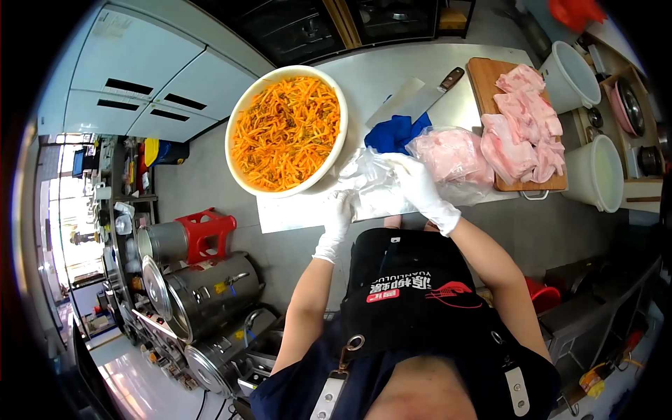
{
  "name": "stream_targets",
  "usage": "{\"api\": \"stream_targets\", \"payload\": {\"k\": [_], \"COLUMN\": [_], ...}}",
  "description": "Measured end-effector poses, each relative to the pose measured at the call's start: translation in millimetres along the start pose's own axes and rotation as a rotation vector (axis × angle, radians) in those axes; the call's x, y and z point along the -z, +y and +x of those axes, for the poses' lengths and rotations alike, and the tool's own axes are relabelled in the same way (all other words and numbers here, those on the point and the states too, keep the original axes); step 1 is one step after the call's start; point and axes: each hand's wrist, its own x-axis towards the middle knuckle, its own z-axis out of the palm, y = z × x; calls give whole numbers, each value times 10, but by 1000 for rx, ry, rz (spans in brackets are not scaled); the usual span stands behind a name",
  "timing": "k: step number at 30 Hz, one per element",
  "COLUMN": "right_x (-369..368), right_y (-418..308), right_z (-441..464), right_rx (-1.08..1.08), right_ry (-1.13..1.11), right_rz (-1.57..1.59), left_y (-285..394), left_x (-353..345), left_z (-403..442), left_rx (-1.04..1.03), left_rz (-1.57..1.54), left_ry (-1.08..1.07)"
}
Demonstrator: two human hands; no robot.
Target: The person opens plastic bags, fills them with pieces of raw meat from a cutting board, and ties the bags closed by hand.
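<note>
My left hand (338,215), in a white glove, pinches the near-left edge of a crumpled clear plastic bag (374,183) at the table's near edge. The white-gloved right hand (421,187) reaches over the bag's right side, its fingers closed on the plastic. Just left of the bag stands a big cream bowl (344,136) heaped with orange shredded carrot mixture (285,133). To the right, beside my right hand, lies a plastic bag of pale pink meat (451,157). A blue cloth (396,134) sits behind the bag.
A cleaver (413,98) lies flat at the back of the metal table (378,66). Slabs of raw meat (514,143) cover a wooden cutting board (483,73) at right. White buckets (605,173) stand beyond it. A red stool (210,234) and steel pots (210,287) are at left.
</note>
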Motion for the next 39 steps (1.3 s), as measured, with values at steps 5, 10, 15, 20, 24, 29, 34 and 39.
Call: {"api": "stream_targets", "payload": {"k": [5, 10, 15, 20, 24, 29, 34, 39], "right_x": [-345, -672, -888, -926, -877, -760, -555, -238], "right_y": [348, 637, 891, 831, 629, 335, 318, -416], "right_z": [312, 513, 878, 980, 982, 976, 857, 377], "right_rx": [144, 461, 496, 402, 235, 289, 219, 362], "right_ry": [-262, -401, -425, -389, -326, -210, -161, 14], "right_rz": [-647, -1263, -1546, -1324, -1081, -835, -910, -578], "left_y": [-1, -17, 199, 285, 470, 560, 378, 666], "left_x": [42, 394, 826, 746, 947, 1054, 956, 926], "left_z": [31, -18, -98, -161, -141, -139, -116, 28], "left_rx": [222, 304, -32, 602, 788, 857, 699, 758], "left_rz": [-266, -206, 194, -254, -668, -1166, -1409, -1413], "left_ry": [68, -142, -189, -54, 66, 214, 162, 171]}}
